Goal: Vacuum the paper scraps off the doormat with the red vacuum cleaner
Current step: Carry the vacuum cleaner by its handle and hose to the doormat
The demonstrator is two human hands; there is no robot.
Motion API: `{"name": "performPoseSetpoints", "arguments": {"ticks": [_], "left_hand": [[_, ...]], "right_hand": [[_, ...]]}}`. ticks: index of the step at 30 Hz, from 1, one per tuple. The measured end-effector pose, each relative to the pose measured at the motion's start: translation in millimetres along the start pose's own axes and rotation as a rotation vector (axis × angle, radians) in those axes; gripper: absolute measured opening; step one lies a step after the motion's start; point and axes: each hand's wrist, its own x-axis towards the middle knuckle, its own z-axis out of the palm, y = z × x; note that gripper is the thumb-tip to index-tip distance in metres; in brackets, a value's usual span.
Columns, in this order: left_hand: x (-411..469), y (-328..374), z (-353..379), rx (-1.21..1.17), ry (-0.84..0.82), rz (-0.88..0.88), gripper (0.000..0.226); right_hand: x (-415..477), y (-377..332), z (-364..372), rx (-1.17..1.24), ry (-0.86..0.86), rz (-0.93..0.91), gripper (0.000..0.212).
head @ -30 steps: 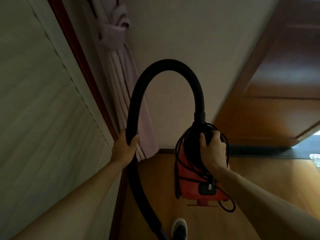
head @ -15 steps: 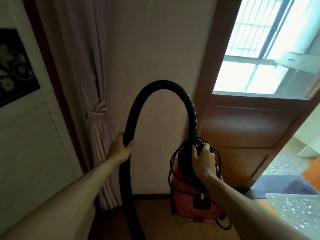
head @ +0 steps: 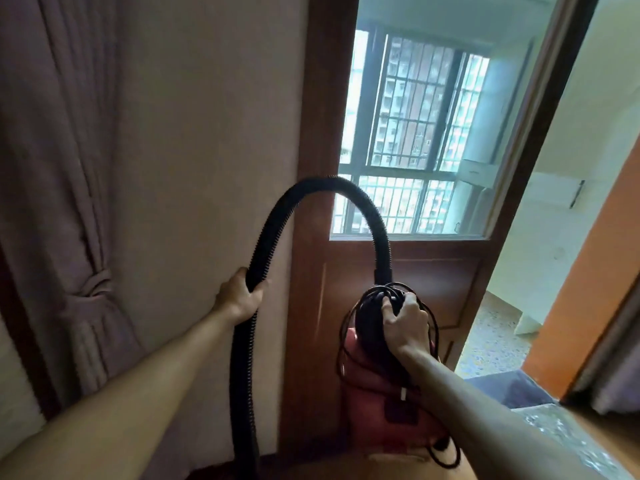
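The black hose (head: pixel 325 185) is clasped by the left grip (head: pixel 240 296), the fingers curled round it below the left side of its arch. The black top of the red vacuum cleaner (head: pixel 375 393) is clenched by the right grip (head: pixel 404 320), and loops of black cord (head: pixel 388 289) are bundled round that top under the fingers. The hose is arched from the left grip over to the cleaner's top. The cleaner is held before a brown wooden door (head: pixel 436 282) with a glazed upper panel. A tied-back curtain (head: pixel 69 202) is seen at left, and a dark mat (head: pixel 512 389) lies on the floor by the open doorway at lower right
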Motion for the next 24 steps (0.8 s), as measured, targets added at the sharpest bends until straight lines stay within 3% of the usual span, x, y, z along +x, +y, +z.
{"name": "performPoseSetpoints", "arguments": {"ticks": [11,15,24], "left_hand": [[-0.3,127.7,108.6,-0.056,-0.091,0.220,0.034],[5.7,163.4,159.1,-0.029,-0.214,0.282,0.041],[29.1,250.2,287.8,-0.085,-0.459,0.458,0.032]], "right_hand": [[54.6,70.9,-110.4,-0.060,0.244,0.147,0.040],[65.6,105.4,-144.9,-0.038,0.347,0.216,0.039],[108.1,182.2,-209.1,-0.158,0.555,0.417,0.036]]}}
